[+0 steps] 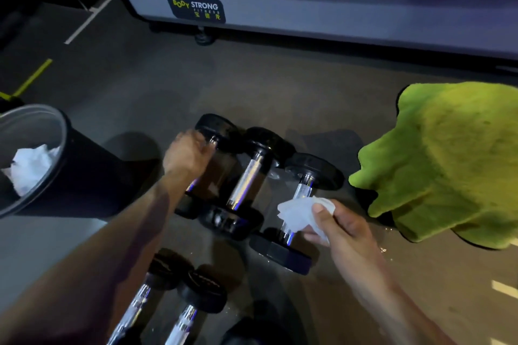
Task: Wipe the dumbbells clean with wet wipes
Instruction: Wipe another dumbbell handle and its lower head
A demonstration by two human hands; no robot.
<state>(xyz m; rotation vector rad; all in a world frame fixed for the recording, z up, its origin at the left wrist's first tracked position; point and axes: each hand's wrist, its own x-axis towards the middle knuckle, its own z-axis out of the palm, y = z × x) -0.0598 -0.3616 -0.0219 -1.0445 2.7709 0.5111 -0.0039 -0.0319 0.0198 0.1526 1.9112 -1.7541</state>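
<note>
Three black dumbbells with chrome handles lie side by side on the dark floor. My left hand [187, 155] is closed around the handle of the left dumbbell [215, 129]. The middle dumbbell [248, 176] lies untouched between the hands. My right hand [340, 225] holds a white wet wipe [300, 214] pressed on the handle of the right dumbbell [305, 182], hiding the handle's middle. Two more dumbbells [193, 300] lie nearer to me at the bottom.
A black bin [53, 165] with crumpled white wipes inside stands at the left. A grey machine base [308, 11] labelled Body Strong runs along the back. A large green blotch [448, 162] covers the area to the right.
</note>
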